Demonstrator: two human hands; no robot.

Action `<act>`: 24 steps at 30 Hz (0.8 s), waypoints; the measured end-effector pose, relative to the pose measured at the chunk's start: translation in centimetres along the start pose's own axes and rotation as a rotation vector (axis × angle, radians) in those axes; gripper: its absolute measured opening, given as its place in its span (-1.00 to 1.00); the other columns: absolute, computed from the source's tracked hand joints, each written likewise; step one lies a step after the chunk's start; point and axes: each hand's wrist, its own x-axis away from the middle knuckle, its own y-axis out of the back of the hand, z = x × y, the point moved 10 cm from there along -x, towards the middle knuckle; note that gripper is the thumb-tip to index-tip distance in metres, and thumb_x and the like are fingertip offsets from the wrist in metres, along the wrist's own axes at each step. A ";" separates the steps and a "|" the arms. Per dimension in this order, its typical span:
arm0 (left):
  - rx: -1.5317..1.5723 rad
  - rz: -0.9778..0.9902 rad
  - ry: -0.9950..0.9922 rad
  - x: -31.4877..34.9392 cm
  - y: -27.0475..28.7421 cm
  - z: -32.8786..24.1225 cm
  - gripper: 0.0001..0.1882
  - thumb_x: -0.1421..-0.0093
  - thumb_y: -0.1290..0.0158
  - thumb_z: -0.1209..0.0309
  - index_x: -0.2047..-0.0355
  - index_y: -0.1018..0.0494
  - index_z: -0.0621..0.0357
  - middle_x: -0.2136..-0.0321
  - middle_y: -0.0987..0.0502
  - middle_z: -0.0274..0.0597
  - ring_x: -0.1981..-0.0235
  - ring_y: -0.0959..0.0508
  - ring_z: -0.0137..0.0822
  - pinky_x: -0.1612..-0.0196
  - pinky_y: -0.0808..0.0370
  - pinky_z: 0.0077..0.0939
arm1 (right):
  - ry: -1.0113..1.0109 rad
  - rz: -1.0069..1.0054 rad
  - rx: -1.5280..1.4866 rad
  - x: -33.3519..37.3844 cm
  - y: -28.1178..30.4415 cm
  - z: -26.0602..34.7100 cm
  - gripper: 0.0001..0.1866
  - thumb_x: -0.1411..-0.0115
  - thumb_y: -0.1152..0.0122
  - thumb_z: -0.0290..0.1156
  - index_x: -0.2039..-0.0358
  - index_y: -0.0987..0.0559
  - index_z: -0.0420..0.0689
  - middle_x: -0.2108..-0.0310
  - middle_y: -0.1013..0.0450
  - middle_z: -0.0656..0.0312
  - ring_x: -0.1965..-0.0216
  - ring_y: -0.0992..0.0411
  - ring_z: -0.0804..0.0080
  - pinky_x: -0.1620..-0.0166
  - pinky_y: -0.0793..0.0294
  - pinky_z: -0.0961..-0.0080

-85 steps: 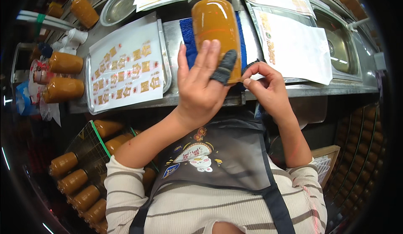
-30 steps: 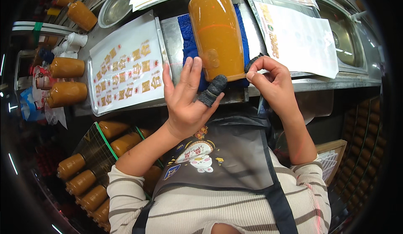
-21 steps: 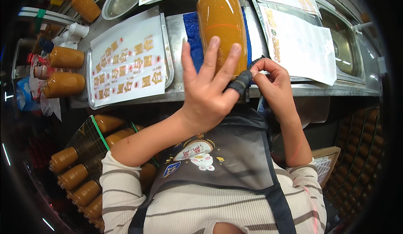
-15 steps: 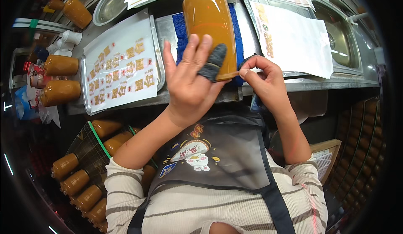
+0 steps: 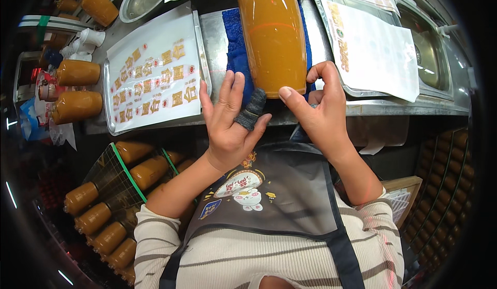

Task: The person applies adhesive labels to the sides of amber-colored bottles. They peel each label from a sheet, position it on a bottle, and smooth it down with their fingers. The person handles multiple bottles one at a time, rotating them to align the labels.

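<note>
Bottle [image 5: 273,35]: lies on its side on the blue cloth [image 5: 234,40], centre of the counter, base toward the person.
Left hand [image 5: 228,120]: open, fingers spread, a grey sleeve on one finger, near the bottle's base; contact unclear.
Right hand [image 5: 316,107]: pinching at the base rim.
Done: several filled bottles [image 5: 77,89] stand far left.
Left: no label shows on this bottle; sticker sheet [image 5: 155,76] lies left, crate bottles [image 5: 98,219] wait below.

We see stainless steel counter [image 5: 217,30]: blue cloth [image 5: 235,45] under big orange juice bottle [image 5: 272,35], metal tray of sticker sheets [image 5: 152,76] left, second tray with white sheets [image 5: 373,45] right, sink [image 5: 429,45] beyond.
</note>
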 end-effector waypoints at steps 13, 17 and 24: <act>-0.098 0.027 -0.217 -2.5 0.5 -2.7 -0.64 0.08 -0.36 0.48 0.20 -0.65 0.11 -0.31 -0.31 0.21 -0.27 -0.37 0.30 -0.28 0.02 0.49 | -0.064 0.082 -0.314 0.2 -0.3 -1.3 -0.73 -0.23 -0.32 -0.45 0.18 -0.39 -0.17 0.33 -0.37 0.35 0.59 -0.19 0.84 0.53 -0.15 0.78; -0.148 0.099 -0.255 -4.2 -0.6 -4.5 -0.69 0.02 -0.27 0.44 0.19 -0.69 0.03 -0.30 -0.33 0.20 -0.29 -0.36 0.28 -0.28 0.02 0.51 | -0.121 0.105 -0.431 0.8 -0.2 -1.6 -0.81 -0.30 -0.17 -0.51 0.10 -0.42 -0.17 0.44 -0.40 0.43 0.59 -0.21 0.87 0.51 -0.15 0.81; 0.049 -0.072 -0.063 -4.3 -0.4 -0.5 -0.31 0.03 -0.39 0.43 -0.14 -0.48 0.36 -0.28 -0.33 0.28 -0.31 -0.37 0.16 -0.35 -0.04 0.33 | 0.002 0.007 -0.269 2.3 0.1 -0.7 -0.62 -0.16 -0.31 -0.51 0.02 -0.44 -0.22 0.12 -0.35 0.20 0.59 -0.17 0.73 0.54 -0.16 0.71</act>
